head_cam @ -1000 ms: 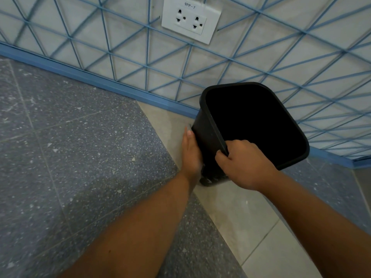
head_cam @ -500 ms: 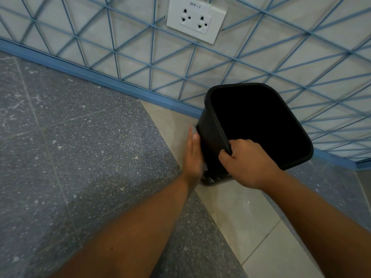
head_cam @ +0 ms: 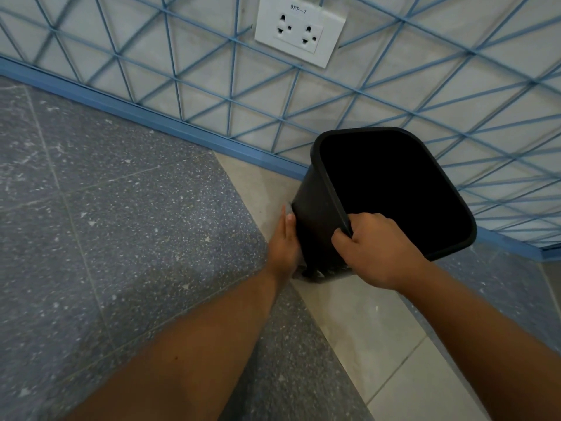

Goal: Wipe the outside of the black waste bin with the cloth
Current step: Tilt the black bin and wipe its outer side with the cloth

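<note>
The black waste bin [head_cam: 315, 214] stands tilted on the pale floor tiles near the wall, its dark opening facing up at me. My right hand [head_cam: 373, 250] grips the near rim, fingers curled over the edge. My left hand [head_cam: 285, 241] lies flat with straight fingers against the bin's left outer side. A sliver of pale cloth [head_cam: 288, 208] shows at my left fingertips, pressed between hand and bin; most of it is hidden.
A wall with blue diagonal lines and a white double socket [head_cam: 299, 30] rises just behind the bin. A blue skirting strip [head_cam: 121, 107] runs along its foot. Grey speckled floor [head_cam: 121, 238] spreads to the left, pale tiles [head_cam: 373, 335] below the bin.
My left hand has slid a little along the bin's left side. The right hand keeps its grip on the rim, and the view has shifted slightly.
</note>
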The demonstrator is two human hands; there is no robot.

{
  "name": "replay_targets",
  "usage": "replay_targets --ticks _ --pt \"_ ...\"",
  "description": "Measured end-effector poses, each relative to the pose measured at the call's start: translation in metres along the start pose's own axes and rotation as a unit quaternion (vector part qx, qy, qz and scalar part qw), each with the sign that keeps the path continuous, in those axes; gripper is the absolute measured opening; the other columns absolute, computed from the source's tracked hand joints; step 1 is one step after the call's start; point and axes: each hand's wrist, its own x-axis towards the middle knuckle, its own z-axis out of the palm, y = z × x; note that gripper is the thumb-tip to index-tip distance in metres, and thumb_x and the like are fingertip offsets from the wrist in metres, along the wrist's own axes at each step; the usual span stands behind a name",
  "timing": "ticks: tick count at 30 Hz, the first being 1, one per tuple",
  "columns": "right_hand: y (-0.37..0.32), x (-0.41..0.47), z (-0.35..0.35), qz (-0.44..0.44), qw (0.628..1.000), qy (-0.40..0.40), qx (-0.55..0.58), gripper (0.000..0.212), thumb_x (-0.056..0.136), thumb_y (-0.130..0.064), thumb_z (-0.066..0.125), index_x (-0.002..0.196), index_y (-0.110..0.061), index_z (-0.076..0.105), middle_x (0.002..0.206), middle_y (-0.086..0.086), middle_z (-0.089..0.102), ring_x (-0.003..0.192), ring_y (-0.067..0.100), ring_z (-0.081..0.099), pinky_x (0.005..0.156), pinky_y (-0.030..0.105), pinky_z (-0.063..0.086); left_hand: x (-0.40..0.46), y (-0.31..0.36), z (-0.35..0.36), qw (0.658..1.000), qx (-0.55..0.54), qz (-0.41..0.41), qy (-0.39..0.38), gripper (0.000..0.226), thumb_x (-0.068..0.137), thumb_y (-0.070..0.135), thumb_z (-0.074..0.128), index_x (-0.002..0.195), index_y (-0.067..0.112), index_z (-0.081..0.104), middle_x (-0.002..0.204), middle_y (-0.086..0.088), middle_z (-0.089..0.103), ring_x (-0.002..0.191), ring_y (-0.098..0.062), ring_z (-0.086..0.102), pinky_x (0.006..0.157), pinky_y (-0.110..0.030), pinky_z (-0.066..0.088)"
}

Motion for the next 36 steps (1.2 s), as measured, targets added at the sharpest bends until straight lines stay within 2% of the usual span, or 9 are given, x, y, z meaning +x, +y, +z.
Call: replay_targets --ticks 6,11,15,18,20,24,29,34,36 --pt "-0.003 0.000 0.000 0.017 1.000 -0.003 0.007 0.035 0.093 -0.033 0.047 0.064 -0.016 0.051 0.058 0.008 0.056 0.054 0.024 0.056 0.052 0.036 0.045 0.011 0.023 -0.028 0.989 -0.078 -0.115 0.044 0.060 0.111 0.051 0.037 0.153 0.011 0.053 0.151 -0.021 0.058 0.141 -0.038 0.056 0.122 -0.055 0.044" --pt "-0.014 0.003 0.007 0.061 0.998 0.029 -0.013 0.037 0.094 -0.036 0.044 0.062 -0.016 0.049 0.057 0.005 0.051 0.055 0.023 0.054 0.053 0.035 0.045 -0.005 0.041 -0.051 0.996 -0.010 -0.064 0.059 0.055 0.113 0.045 0.038 0.162 0.020 0.042 0.165 -0.010 0.046 0.132 -0.014 0.048 0.110 -0.028 0.035" --pt "-0.026 0.018 0.005 0.104 0.993 0.033 0.038 0.044 0.094 -0.039 0.044 0.058 -0.013 0.047 0.059 0.005 0.049 0.058 0.024 0.051 0.047 0.029 0.031 -0.025 0.042 -0.050 0.999 0.044 -0.023 0.007 0.053 0.114 0.042 0.034 0.161 0.018 0.043 0.164 -0.012 0.047 0.151 -0.029 0.046 0.128 -0.040 0.033" --pt "-0.035 0.027 0.000 0.127 0.987 0.021 0.093 0.046 0.092 -0.047 0.045 0.060 -0.014 0.045 0.063 0.003 0.047 0.061 0.023 0.050 0.049 0.030 0.030 -0.032 0.036 -0.046 0.999 0.034 -0.009 -0.011 0.052 0.115 0.038 0.036 0.159 0.013 0.045 0.162 -0.009 0.051 0.143 -0.013 0.047 0.122 -0.028 0.035" --pt "-0.036 0.022 -0.001 0.111 0.992 0.007 0.059 0.043 0.089 -0.053 0.046 0.070 -0.014 0.049 0.072 0.001 0.052 0.066 0.020 0.052 0.053 0.030 0.035 -0.036 0.032 -0.042 0.999 0.026 -0.020 -0.035 0.052 0.115 0.039 0.034 0.160 0.014 0.045 0.163 -0.006 0.049 0.141 -0.007 0.044 0.119 -0.024 0.032" --pt "-0.028 0.001 0.012 0.076 0.996 -0.015 0.045 0.051 0.089 -0.059 0.037 0.107 -0.018 0.061 0.111 0.010 0.065 0.097 0.030 0.061 0.086 0.042 0.049 -0.045 0.018 -0.022 0.989 -0.051 -0.067 -0.121 0.054 0.117 0.038 0.023 0.156 0.012 0.050 0.154 -0.015 0.059 0.146 -0.027 0.056 0.127 -0.049 0.040" --pt "-0.012 -0.003 0.011 0.050 0.999 -0.002 -0.012 0.052 0.089 -0.056 0.035 0.063 -0.017 0.057 0.057 0.001 0.059 0.056 0.021 0.058 0.060 0.039 0.051 -0.049 0.026 0.007 0.990 -0.083 -0.040 -0.108 0.054 0.117 0.031 0.018 0.167 0.013 0.029 0.175 -0.010 0.028 0.166 -0.024 0.020 0.137 -0.050 0.016" --pt "-0.002 -0.007 0.008 0.001 1.000 -0.016 -0.025 0.050 0.093 -0.049 0.035 0.066 -0.016 0.060 0.058 0.003 0.063 0.054 0.019 0.061 0.059 0.042 0.054 -0.063 0.038 0.024 0.988 -0.107 0.027 -0.110 0.050 0.114 0.041 0.025 0.162 0.030 0.030 0.176 0.001 0.026 0.165 -0.013 0.021 0.137 -0.042 0.017" --pt "-0.002 -0.008 0.007 -0.020 0.999 -0.015 -0.037 0.049 0.095 -0.046 0.035 0.063 -0.015 0.057 0.056 0.005 0.061 0.051 0.019 0.059 0.056 0.041 0.053 -0.061 0.031 0.022 0.988 -0.104 0.032 -0.110 0.050 0.118 0.029 0.017 0.166 0.018 0.027 0.177 -0.009 0.024 0.166 -0.021 0.019 0.137 -0.047 0.017"
